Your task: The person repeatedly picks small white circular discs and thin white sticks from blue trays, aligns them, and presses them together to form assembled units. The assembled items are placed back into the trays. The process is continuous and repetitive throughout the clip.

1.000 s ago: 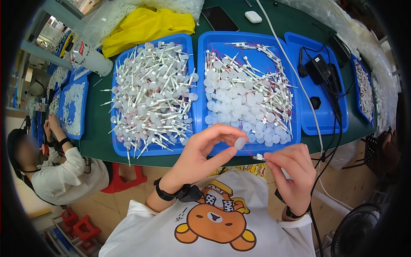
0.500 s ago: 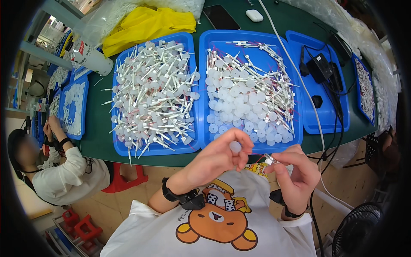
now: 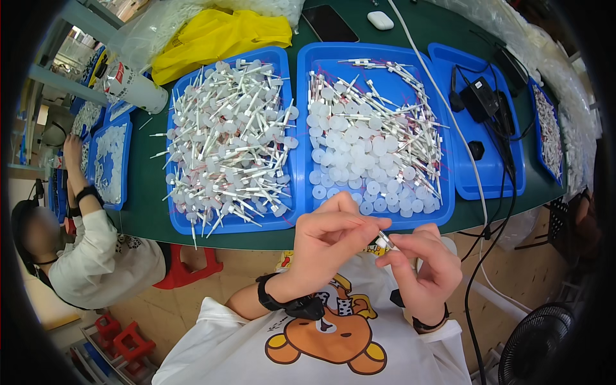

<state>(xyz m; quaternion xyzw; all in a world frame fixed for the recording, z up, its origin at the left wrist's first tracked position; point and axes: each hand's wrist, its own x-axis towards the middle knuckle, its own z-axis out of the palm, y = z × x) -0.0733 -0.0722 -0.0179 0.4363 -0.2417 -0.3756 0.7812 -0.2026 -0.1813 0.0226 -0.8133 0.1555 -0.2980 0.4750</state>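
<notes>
In front of the trays my two hands meet at the fingertips. My right hand [image 3: 427, 263] pinches a small white wired part [image 3: 385, 241] with a slim, shiny body. At its upper end, the thumb and forefinger of my left hand [image 3: 333, 234] are pressed together; what lies between them is hidden. Just beyond my hands is a blue tray [image 3: 303, 96] with loose translucent round discs [image 3: 346, 144] at its front left and slim white wired parts [image 3: 423, 138] along its back and right. Left of it, another blue tray [image 3: 232, 226] is heaped with white stems bearing discs [image 3: 231, 141].
A third blue tray [image 3: 471, 186] holds black adapters [image 3: 480, 99] and cables; a white cable [image 3: 449, 119] crosses its edge. A phone [image 3: 330, 24], white case [image 3: 380, 20], yellow bag [image 3: 221, 38] and cup [image 3: 138, 90] stand behind. A co-worker [image 3: 90, 256] sits left; a fan [image 3: 536, 346] stands lower right.
My left hand has turned and moved in to meet the right one; the disc seen in its fingers is now hidden. The co-worker's raised hand has reached farther away.
</notes>
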